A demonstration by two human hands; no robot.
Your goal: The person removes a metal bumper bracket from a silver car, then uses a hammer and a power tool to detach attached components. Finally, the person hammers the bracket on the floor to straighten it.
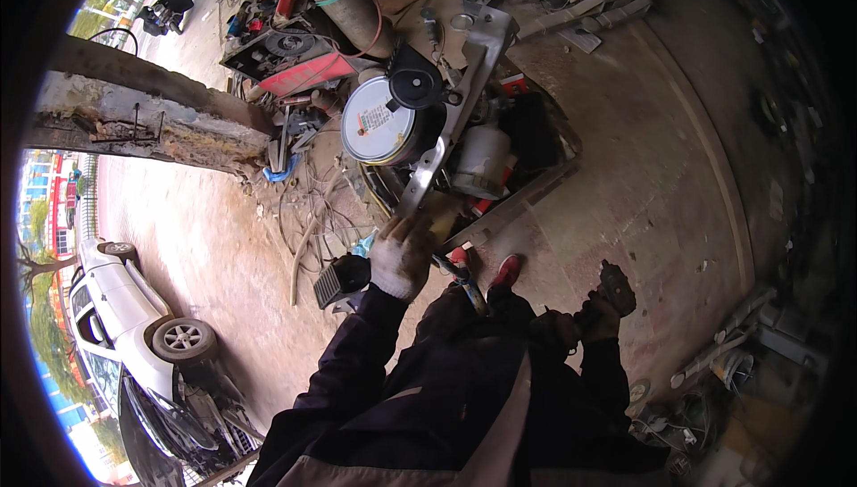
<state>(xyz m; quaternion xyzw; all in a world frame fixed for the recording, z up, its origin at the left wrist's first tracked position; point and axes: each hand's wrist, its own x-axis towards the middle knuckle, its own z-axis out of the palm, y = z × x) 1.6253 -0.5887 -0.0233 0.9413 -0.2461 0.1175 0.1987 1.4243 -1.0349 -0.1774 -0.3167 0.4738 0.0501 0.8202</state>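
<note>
My gloved left hand (399, 258) is closed on the lower end of a long silver metal bracket (426, 179), which slants up over a cluttered cart (560, 173). Beside the bracket are a white-lidded pail (373, 121), a round black part (416, 83) and a dusty metal canister (482, 163). Low at the right, my right hand (600, 319) is closed around a dark power tool (616, 285), its details hard to make out. A blue bar (470, 292) stands between my legs, just below the cart.
A concrete column (143, 125), a red-fronted toolbox (303, 72), tangled hoses (312, 201) and a black pedal-like piece (339, 283) lie leftward. A damaged silver car (134, 308) and a motorbike (165, 9) stand outside. Metal scrap (580, 18) fills the back and lower right.
</note>
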